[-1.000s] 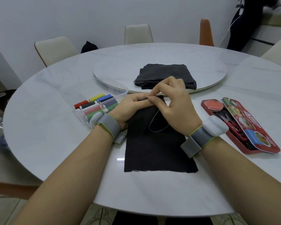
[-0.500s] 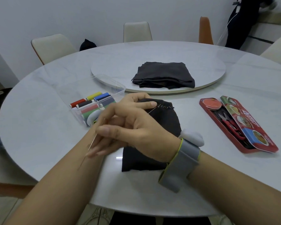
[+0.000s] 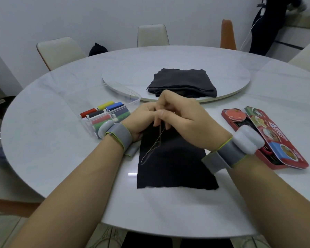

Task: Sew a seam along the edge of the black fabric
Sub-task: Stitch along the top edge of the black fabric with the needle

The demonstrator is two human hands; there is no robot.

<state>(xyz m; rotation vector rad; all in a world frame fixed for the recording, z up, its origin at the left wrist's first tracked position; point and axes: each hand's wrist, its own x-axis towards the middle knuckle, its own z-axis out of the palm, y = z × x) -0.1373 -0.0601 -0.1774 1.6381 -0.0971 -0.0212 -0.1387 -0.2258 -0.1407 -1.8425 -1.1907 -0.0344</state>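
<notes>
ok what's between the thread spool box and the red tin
In the head view: the black fabric, with the left hand gripping its far edge and the right hand pinching the thread that loops across it.

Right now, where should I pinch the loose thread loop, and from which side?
Pinch the thread loop at its lower bend, from the near left: it lies slack on the black fabric there, clear of the left hand and right hand.

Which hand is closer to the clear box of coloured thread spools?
Left. The left hand, gripping the black fabric, sits right beside the thread box; the right hand, pinching the thread, lies farther right.
</notes>
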